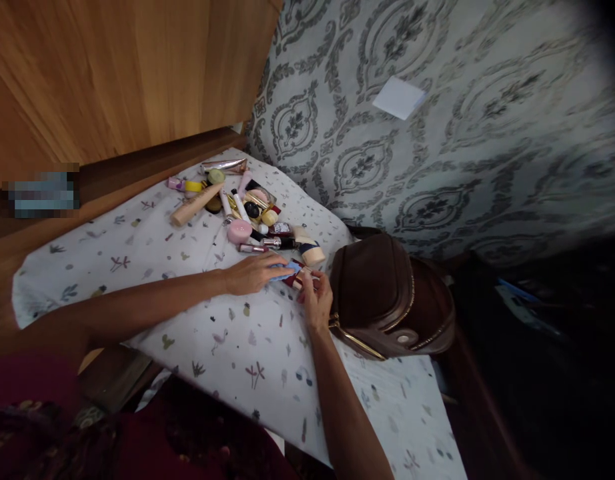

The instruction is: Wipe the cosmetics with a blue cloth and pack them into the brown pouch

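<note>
My left hand (pixel 252 273) is closed on a small blue cloth (pixel 287 270), pressed against a dark red cosmetic item (pixel 290 281). My right hand (pixel 318 303) grips that same item from the other side, fingers pinched around its right end. Its exact kind is too small and covered to tell. Just beyond both hands lie a beige-and-navy bottle (pixel 310 247), a black-and-silver lipstick (pixel 279 243), a pink lip gloss tube (pixel 253 249) and a round pink jar (pixel 239 231). To the right of my right hand stands a brown leather bag (pixel 372 280), its zip undone.
Further back on the patterned tablecloth (pixel 187 347) are a beige tube (pixel 196 205), a shiny rose-gold tube (pixel 225 166), a yellow roll (pixel 193 187) and several other cosmetics. A wooden cabinet (pixel 127 73) borders the far left; a patterned wall (pixel 347 120) rises behind.
</note>
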